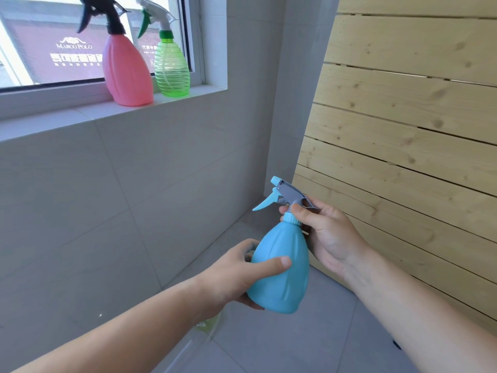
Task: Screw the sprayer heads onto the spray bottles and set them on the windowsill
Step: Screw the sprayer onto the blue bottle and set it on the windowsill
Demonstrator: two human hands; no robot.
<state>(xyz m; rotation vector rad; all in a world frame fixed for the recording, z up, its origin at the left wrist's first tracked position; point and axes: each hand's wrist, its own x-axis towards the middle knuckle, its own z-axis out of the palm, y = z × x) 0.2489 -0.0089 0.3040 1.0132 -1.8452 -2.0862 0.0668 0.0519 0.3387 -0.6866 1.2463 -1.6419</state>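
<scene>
Windowsill: white tiled windowsill, upper left of my view, well apart from both hands and above them.
Bottles already set: pink ribbed plastic bottle with black sprayer and clear green ribbed plastic bottle with white-and-green sprayer, upright on the sill, just beside each other.
Bottle in hand: pale blue ribbed plastic bottle, off the sill, low at centre; long axis near upright, neck tipped slightly up and left.
Left hand: wrapped round the bottle's belly from the left, thumb across the front, gripping firmly.
Right hand: closed on the neck from the right.
Sprayer head: grey-and-blue trigger sprayer head, seated on the blue collar, nozzle pointing left.
Judgement: collar tightness cannot be told; the turn runs about the bottle's long axis, then the carry goes up and left, my left hand being nearer the sill.
</scene>
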